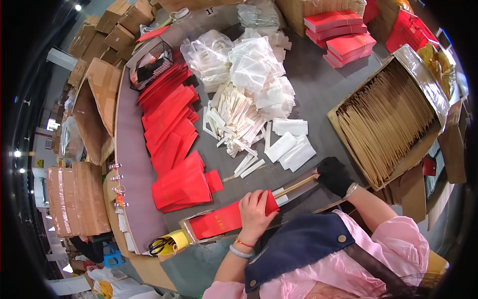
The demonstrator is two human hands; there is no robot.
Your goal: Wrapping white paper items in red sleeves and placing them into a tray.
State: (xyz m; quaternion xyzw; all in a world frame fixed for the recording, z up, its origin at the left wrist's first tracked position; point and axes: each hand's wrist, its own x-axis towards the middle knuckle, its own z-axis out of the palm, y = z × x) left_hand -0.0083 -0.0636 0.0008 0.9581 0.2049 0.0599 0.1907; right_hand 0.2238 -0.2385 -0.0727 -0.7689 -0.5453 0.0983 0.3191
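My left hand (255,215), bare, with a red cord and a pale bangle at the wrist, holds the right end of a red paper sleeve (214,223) near the table's front edge. From the sleeve's mouth sticks out a pair of chopsticks (298,186) with a white packet (281,197) beside them. My right hand (334,178), in a black fingerless glove, pinches the chopsticks' far end. How deep they reach into the sleeve is hidden. Beneath the sleeve is a shallow tray (188,230).
Red sleeves (181,184) lie in overlapping stacks at left. White packets (297,152) and narrow white strips (234,112) are heaped mid-table. At right stands a carton (366,172) full of chopsticks. Red stacks (348,45) sit far right; scissors (159,245) lie front left.
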